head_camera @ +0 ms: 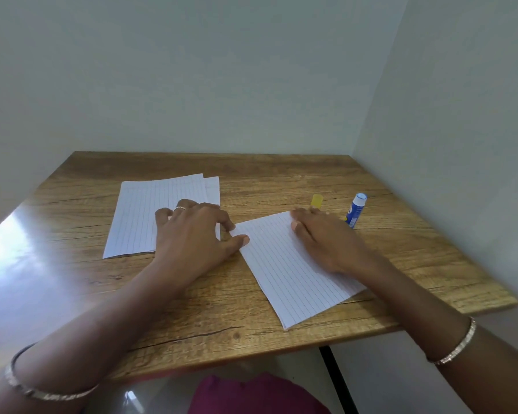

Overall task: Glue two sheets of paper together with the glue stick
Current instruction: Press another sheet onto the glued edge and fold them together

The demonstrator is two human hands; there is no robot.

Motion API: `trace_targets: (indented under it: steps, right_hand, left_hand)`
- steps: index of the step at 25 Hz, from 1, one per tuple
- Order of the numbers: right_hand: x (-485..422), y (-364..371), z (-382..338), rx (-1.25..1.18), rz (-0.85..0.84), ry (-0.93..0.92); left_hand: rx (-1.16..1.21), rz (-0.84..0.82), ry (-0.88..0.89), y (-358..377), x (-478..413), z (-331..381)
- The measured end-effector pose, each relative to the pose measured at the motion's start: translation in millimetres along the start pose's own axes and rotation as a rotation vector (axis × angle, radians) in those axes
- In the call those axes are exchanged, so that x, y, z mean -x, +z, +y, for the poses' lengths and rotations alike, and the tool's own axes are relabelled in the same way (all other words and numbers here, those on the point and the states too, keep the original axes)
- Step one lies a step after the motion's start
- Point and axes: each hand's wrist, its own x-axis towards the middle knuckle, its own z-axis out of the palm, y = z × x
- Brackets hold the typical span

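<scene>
A lined sheet (293,279) lies skewed on the wooden table (192,309), right of centre. My right hand (326,243) rests flat on its far right part, fingers straight and reaching its far edge. My left hand (192,234) arches over the gap between the papers; its thumb presses the sheet's left corner and its other fingers rest on a stack of lined sheets (141,216) to the left. The blue and white glue stick (355,210) is just beyond my right hand. A yellow cap (316,201) stands apart from it, partly behind my fingertips.
The table sits in a corner, with walls close behind and to the right. Its right edge (491,282) is near the glue stick. A black table leg (335,380) and a magenta garment (251,395) show below the front edge.
</scene>
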Motion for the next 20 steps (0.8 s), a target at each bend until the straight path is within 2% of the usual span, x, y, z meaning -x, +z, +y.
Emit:
trace_targets:
  steps: [3, 6, 8, 11, 15, 18, 20]
  right_hand:
    - [-2, 4, -5, 0.023, 0.015, -0.006]
    - [-1, 7, -15, 0.051, 0.104, -0.032]
    - [0, 11, -32, -0.021, 0.114, -0.141]
    - [0, 21, -48, -0.111, 0.031, -0.267]
    - [3, 3, -17, -0.042, 0.099, -0.053]
    - [24, -5, 3, -0.073, 0.15, -0.032]
    - [47, -3, 10, -0.099, 0.246, 0.011]
  left_hand:
    - [0.005, 0.015, 0.061, 2, 0, 0]
    - [0.018, -0.019, 0.083, 3, -1, -1]
    - [-0.006, -0.049, 0.085, 3, -2, -1]
    - [-0.023, -0.059, 0.086, 2, -2, -1]
    - [0.018, -0.057, 0.09, 1, -1, -1]
    - [0.038, -0.027, 0.118, -1, 1, 2]
    - [0.048, 0.013, 0.127, -2, 1, 5]
